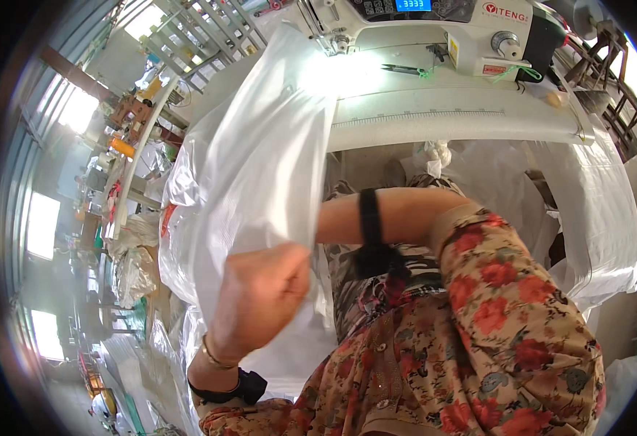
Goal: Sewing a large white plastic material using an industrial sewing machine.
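A white, slightly see-through sheet (260, 160) hangs from the sewing machine's needle area (340, 45) down toward my lap. My left hand (266, 291) is closed in a fist against the sheet near its right edge, with a fold of it apparently in the fingers; some motion blur softens the hand. From the right, my right forearm (413, 216) reaches across my lap and passes behind the sheet. The sheet hides my right hand, so its fingers do not show. A bright lamp lights the sheet where it lies by the needle.
Black-handled thread snips (403, 69) lie on the machine bed, right of the needle. A ruler scale (420, 116) runs along the table's front part. More white sheeting (598, 211) hangs at the right. Benches and an orange thread cone (122, 147) stand at the left.
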Demonstrator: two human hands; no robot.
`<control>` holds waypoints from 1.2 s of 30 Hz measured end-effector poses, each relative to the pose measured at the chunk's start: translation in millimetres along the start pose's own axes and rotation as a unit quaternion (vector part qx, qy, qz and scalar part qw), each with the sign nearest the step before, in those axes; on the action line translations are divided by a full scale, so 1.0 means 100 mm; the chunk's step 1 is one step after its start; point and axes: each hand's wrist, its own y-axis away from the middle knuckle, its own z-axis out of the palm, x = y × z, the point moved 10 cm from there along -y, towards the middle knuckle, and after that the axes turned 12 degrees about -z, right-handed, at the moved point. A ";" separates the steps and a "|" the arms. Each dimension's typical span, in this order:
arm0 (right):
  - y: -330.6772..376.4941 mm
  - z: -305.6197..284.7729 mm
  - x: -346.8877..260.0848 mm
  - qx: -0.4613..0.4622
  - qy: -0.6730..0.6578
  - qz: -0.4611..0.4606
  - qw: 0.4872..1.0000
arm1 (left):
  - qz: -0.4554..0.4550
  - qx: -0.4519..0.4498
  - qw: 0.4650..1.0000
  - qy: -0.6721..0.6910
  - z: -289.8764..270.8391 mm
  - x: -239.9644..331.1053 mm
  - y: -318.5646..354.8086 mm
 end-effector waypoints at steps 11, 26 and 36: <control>1.39 -0.70 -0.45 0.192 0.264 0.238 0.915 | -0.011 -0.057 0.998 0.001 1.23 -0.48 0.34; 0.98 -2.86 0.28 -0.036 0.498 0.584 0.640 | 0.039 -0.017 0.994 0.101 0.75 -0.13 0.23; 1.05 -2.75 0.11 0.026 0.572 0.494 0.654 | 0.101 -0.081 0.979 0.159 1.44 0.02 0.05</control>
